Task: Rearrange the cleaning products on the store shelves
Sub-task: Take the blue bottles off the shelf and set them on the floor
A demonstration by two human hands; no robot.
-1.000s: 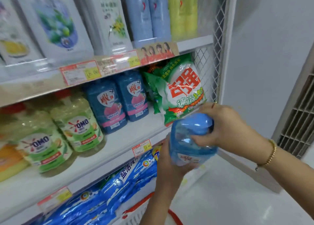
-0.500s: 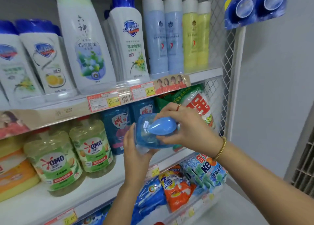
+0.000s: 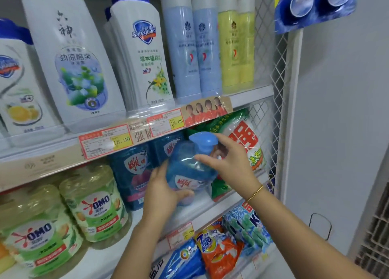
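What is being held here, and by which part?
A blue pump bottle: the left hand cups its lower body, the right hand grips its shoulder below the pump.

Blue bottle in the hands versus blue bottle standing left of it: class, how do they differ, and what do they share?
The held bottle leans, gripped by the left hand at its base and the right hand near its neck; the shelf bottle stands upright, untouched. The held bottle's pump shows; the shelf bottle's top is hidden by the price strip. Both are blue with the same red-and-white logo.
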